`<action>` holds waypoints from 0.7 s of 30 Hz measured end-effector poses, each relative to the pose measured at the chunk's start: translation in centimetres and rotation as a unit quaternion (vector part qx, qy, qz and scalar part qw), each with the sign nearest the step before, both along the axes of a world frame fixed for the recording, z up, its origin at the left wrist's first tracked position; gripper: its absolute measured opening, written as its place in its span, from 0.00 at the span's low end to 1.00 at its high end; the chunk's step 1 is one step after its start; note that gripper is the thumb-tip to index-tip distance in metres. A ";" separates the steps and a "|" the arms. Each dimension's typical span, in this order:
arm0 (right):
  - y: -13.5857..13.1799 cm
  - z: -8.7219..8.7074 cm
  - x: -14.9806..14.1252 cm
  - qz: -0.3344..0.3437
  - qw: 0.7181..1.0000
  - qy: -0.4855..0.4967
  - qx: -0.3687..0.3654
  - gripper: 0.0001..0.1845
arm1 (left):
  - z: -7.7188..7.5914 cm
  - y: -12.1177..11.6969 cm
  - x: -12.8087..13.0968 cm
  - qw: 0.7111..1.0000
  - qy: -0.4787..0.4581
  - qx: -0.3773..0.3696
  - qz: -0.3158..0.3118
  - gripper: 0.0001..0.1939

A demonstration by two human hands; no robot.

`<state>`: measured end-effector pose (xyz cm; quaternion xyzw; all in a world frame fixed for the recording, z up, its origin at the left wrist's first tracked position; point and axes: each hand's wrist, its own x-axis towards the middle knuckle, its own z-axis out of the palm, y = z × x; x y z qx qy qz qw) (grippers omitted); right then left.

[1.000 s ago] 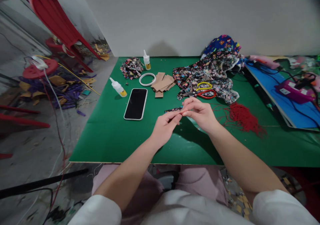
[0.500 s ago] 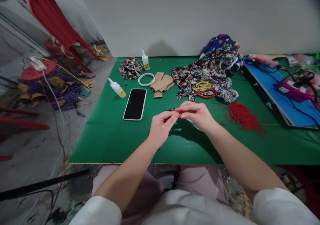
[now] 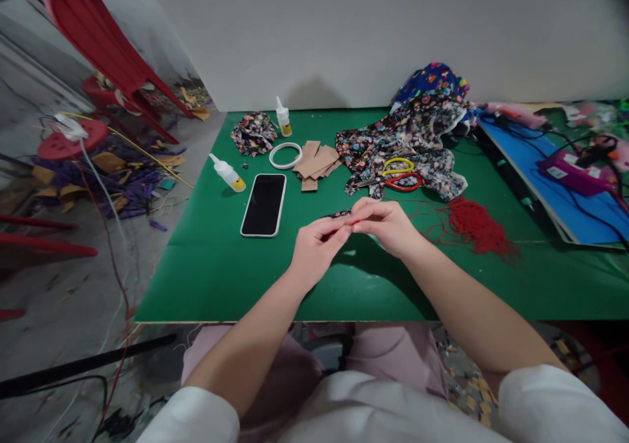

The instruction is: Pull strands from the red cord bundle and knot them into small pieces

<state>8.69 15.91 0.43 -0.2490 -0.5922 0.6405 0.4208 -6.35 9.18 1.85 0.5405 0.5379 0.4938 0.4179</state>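
Observation:
My left hand (image 3: 319,242) is closed on a small piece of dark floral fabric (image 3: 340,214), which shows above its fingers. Against its fingertips, my right hand (image 3: 386,225) pinches a small red thing (image 3: 356,222), mostly hidden; it may be thread, but I cannot tell. Both hands meet just above the green table. Right of them lies a tangle of red thread (image 3: 476,227), with loose strands reaching toward my right hand. Beyond the hands, scissors (image 3: 400,173) with one yellow and one red handle rest against a heap of floral fabric (image 3: 407,138).
A phone (image 3: 264,205) lies left of my hands on the green table (image 3: 221,279). Behind it are two glue bottles (image 3: 228,173), a white ring (image 3: 285,156), cardboard pieces (image 3: 317,161) and bunched floral fabric (image 3: 254,133). A blue folder (image 3: 565,187) with a purple power strip (image 3: 577,173) lies right.
Less of the red thing shows between my fingertips now. My hands stay together in nearly the same place, and the camera view has shifted slightly.

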 end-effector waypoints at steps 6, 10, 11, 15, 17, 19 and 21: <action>0.1 0.2 0.1 -0.016 1.000 0.013 -0.008 0.05 | 0.0 -0.2 0.6 0.999 -0.032 -0.037 0.010 0.11; -0.2 0.5 0.9 -0.050 0.999 0.015 -0.013 0.07 | 0.2 -0.2 1.4 0.991 -0.098 -0.089 -0.029 0.11; -0.3 0.6 1.2 -0.063 0.998 0.017 -0.015 0.07 | 0.3 -0.3 1.7 0.986 -0.118 -0.103 -0.048 0.12; -1.0 1.0 3.7 -0.126 0.992 0.021 -0.018 0.07 | 0.2 -0.8 3.7 0.968 -0.180 -0.145 -0.093 0.14; -1.5 1.3 5.3 -0.168 0.985 0.032 -0.035 0.07 | -0.1 -1.1 5.0 0.963 -0.192 -0.160 -0.099 0.14; -2.0 1.7 7.1 -0.216 0.974 0.050 -0.052 0.07 | -0.4 -1.5 6.4 0.958 -0.198 -0.177 -0.108 0.14; -2.4 2.0 9.0 -0.261 0.961 0.068 -0.057 0.09 | -0.9 -2.0 7.8 0.955 -0.197 -0.188 -0.115 0.14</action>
